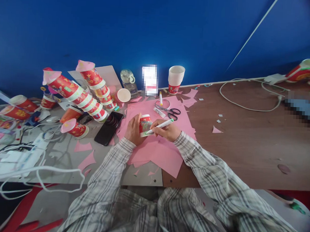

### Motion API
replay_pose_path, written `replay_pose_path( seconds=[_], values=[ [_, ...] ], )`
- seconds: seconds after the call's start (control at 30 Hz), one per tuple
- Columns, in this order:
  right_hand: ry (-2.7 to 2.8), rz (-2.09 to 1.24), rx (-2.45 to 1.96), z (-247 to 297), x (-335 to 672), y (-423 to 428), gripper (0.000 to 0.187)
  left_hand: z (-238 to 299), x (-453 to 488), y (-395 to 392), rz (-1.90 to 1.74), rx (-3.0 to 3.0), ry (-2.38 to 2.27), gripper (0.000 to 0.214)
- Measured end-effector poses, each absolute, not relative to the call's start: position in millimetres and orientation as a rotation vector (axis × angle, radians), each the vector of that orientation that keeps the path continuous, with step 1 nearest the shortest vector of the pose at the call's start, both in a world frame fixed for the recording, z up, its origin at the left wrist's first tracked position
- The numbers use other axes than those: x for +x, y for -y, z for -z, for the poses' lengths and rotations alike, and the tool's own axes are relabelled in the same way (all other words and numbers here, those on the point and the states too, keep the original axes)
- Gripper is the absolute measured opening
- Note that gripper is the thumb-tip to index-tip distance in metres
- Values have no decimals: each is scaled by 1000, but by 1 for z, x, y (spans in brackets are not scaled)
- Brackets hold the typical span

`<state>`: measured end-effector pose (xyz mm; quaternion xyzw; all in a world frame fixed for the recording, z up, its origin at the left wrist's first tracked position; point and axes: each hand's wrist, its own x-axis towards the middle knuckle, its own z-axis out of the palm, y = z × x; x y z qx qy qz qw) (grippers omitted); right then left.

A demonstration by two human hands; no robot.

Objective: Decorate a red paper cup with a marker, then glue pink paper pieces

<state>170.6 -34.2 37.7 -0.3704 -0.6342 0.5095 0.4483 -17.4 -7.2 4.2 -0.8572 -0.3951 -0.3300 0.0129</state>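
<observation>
My left hand [133, 130] is wrapped round the side of a red paper cup [145, 121] with a white rim. The cup is held just above pink paper [163, 154] spread over the table. In my right hand [167, 130] is a white marker pen [163, 125] with a green end, its tip at the cup's lower white band, where green shows. Beyond the hands lie black-handled scissors [173, 113], a white glue stick [159, 112], a roll of tape [165, 104] and a yellow-and-white marker [161, 98].
Stacked cup towers with pink cone tops [76, 93] lean at the left, beside a black phone [109, 128]. White cables [39, 172] and a power strip [36, 152] lie nearer. Nested cups [176, 79], a bottle [129, 84] and a loose cup [124, 95] stand near the blue wall.
</observation>
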Motion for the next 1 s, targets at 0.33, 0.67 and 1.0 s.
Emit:
replay_pose_path(
  seconds=[0.33, 0.67, 1.0],
  values=[
    [1445, -1320, -901, -35, 173, 31, 30, 1, -19, 5, 1088, -2635, 1233, 83],
    [1388, -1234, -894, -29, 174, 26, 31, 2, -21, 3, 1097, -2618, 1171, 83],
    [1330, -1164, -888, -31, 174, 26, 31, 1, -18, 4, 1088, -2621, 1081, 84]
  ],
)
